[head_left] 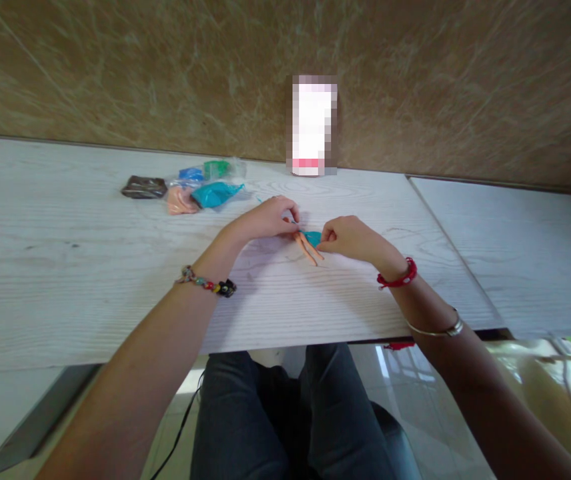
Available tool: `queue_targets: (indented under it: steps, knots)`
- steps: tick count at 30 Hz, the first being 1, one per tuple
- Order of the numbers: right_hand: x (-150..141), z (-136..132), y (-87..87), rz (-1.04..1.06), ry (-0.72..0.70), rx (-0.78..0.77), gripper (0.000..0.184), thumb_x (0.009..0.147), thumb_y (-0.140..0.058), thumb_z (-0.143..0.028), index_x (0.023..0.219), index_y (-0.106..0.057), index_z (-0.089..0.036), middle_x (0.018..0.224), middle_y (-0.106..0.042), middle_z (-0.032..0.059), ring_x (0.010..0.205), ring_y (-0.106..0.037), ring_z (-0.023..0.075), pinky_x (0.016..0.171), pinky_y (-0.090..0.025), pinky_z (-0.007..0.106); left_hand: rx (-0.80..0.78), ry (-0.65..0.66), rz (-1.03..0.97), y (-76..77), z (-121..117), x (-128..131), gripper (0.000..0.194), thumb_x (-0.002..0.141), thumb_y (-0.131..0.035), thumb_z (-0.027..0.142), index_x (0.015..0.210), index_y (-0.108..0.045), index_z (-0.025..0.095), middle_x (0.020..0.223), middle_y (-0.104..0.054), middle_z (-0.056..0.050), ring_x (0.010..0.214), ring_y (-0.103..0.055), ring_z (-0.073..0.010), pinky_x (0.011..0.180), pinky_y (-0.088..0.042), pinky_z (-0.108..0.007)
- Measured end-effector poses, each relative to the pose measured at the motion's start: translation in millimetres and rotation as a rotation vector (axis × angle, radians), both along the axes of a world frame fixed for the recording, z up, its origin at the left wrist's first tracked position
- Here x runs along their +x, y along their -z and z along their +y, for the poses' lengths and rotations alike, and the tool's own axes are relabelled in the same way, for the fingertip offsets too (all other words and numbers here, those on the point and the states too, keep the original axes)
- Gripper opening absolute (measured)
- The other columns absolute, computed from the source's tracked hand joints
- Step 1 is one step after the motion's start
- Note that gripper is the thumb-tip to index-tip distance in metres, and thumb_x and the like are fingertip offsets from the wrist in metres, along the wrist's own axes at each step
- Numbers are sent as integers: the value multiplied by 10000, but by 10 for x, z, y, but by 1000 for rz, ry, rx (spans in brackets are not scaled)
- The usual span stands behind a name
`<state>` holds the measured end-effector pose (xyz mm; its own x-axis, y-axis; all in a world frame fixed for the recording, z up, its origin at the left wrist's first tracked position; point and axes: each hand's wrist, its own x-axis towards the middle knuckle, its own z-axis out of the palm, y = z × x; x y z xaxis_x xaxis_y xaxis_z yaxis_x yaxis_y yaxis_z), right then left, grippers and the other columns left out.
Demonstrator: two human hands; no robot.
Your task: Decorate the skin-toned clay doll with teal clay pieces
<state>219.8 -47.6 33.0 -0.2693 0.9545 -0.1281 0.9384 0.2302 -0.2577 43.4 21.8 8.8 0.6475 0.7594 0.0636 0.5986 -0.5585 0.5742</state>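
Note:
A small modelling clay figure lies on the white wood-grain table [245, 313]. Two thin peach clay strips [307, 249] stick out from it like legs, beside a flat teal clay piece [311, 238]. My left hand [273, 217] is closed, its thumb and fingers pinching the upper end of the peach strips; that end is mostly hidden. On the other side, my right hand [349, 238] has its fingertips closed on the right edge of the teal piece.
Bagged clay lies at the back left: brown [144, 187], peach [182, 200], teal [215, 194], blue [191, 175] and green [216, 169]. A blurred-out upright phone-like object [313, 127] leans against the brown marbled wall [165, 73]. A seam [448, 240] crosses the table at right.

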Motion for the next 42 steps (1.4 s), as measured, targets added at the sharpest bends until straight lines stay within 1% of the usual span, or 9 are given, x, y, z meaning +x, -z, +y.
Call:
queue_targets:
  steps: [5,13,19,23,28,31,35,38,42]
  knots:
    - [-7,6,15,17,-10,-14,102,716,-576,-182,693,-666,-141,676,-643,26,600,-521,103,553,-337,221,12,6,2,3,-2,-5,67,692,-590,212,724,-579,154,858,-609,-33,894,-555,-167,821,-411,-274]
    - [-22,1,19,-36,17,1,126,736,-554,-188,669,-650,-140,655,-634,47,605,-528,129,556,-333,241,8,26,14,0,10,-1,82,693,-585,222,729,-586,149,831,-604,-35,829,-548,-160,759,-413,-262]
    - [-7,15,26,-33,-13,-11,148,726,-511,-145,636,-628,-140,668,-632,41,594,-507,108,551,-320,232,4,28,13,-2,13,-3,94,693,-570,234,721,-588,146,837,-607,-42,859,-553,-169,778,-407,-271]
    - [20,0,-4,59,-13,1,134,709,-502,-133,623,-603,-153,654,-625,16,592,-511,95,552,-331,217,-3,20,19,-11,4,-6,93,685,-578,236,722,-584,152,841,-605,-37,848,-555,-167,765,-414,-267]
    - [42,-2,-16,221,41,10,84,673,-522,-122,650,-591,-164,638,-624,-3,605,-548,100,538,-347,201,-15,10,17,5,11,-5,93,681,-588,229,732,-585,151,880,-610,-42,901,-561,-175,795,-415,-270]
    - [48,9,-5,254,50,21,114,656,-521,-92,682,-606,-163,630,-621,-11,607,-555,100,539,-348,198,-6,13,18,13,19,-3,79,686,-587,223,725,-582,155,867,-612,-36,939,-557,-183,821,-411,-277]
    - [45,8,1,224,-55,62,172,697,-514,-101,751,-663,-168,644,-625,-18,598,-539,89,575,-347,197,-7,34,11,-1,12,-2,72,690,-588,219,718,-586,152,843,-605,-35,902,-560,-174,808,-415,-269]
    - [35,-5,-13,131,-150,119,207,743,-501,-129,773,-700,-175,664,-639,-9,608,-532,93,598,-338,206,-4,56,8,-10,3,-1,60,692,-581,210,707,-589,153,831,-603,-33,866,-559,-168,790,-420,-268]
    - [30,-22,-43,-1,-234,168,262,774,-473,-122,836,-722,-176,750,-682,21,672,-557,120,642,-341,226,-8,51,-1,7,9,-1,54,682,-586,204,714,-594,162,846,-610,-24,930,-555,-176,805,-419,-267]
